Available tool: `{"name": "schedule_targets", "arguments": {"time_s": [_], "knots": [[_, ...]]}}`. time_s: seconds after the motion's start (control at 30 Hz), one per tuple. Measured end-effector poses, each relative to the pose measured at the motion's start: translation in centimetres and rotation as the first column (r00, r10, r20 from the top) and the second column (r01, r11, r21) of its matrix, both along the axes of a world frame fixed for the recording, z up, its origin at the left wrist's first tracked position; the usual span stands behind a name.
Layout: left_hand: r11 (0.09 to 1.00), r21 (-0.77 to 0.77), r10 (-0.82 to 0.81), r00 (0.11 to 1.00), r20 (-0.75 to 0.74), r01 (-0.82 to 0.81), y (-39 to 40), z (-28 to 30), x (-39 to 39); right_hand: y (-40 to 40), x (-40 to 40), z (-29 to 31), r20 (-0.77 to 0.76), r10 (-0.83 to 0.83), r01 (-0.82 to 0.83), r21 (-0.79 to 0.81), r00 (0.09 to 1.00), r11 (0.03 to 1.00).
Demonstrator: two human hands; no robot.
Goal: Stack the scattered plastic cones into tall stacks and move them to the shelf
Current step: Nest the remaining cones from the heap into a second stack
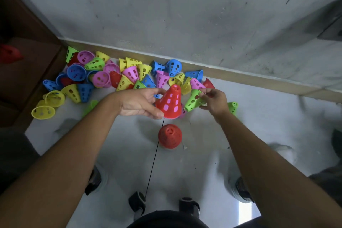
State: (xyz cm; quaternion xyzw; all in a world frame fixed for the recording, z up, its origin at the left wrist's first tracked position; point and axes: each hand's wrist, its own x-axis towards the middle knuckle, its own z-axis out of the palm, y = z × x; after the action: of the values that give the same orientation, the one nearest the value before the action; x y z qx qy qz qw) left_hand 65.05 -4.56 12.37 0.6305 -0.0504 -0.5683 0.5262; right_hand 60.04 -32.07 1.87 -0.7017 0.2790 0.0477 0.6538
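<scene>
Our left hand wraps its grip around the red cone, tip up, so another can drop onto it. Our right hand pinches a green cone just beside it. The other cones lie scattered on the floor by the wall.

Red cone with pink showing through its holes, bright green cone, red cone on pale grey floor, scattered cones in yellow, pink, blue, green, red, mottled grey wall, dark brown shelf
</scene>
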Motion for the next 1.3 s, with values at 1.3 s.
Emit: {"name": "schedule_targets", "arguments": {"time_s": [1.3], "knots": [[0.945,-0.083,0.298,0.723,0.623,-0.318,-2.9,-0.6,-1.1,4.0,2.0,10.7,0.162,0.192,-0.242,0.399,0.968,0.884]]}}
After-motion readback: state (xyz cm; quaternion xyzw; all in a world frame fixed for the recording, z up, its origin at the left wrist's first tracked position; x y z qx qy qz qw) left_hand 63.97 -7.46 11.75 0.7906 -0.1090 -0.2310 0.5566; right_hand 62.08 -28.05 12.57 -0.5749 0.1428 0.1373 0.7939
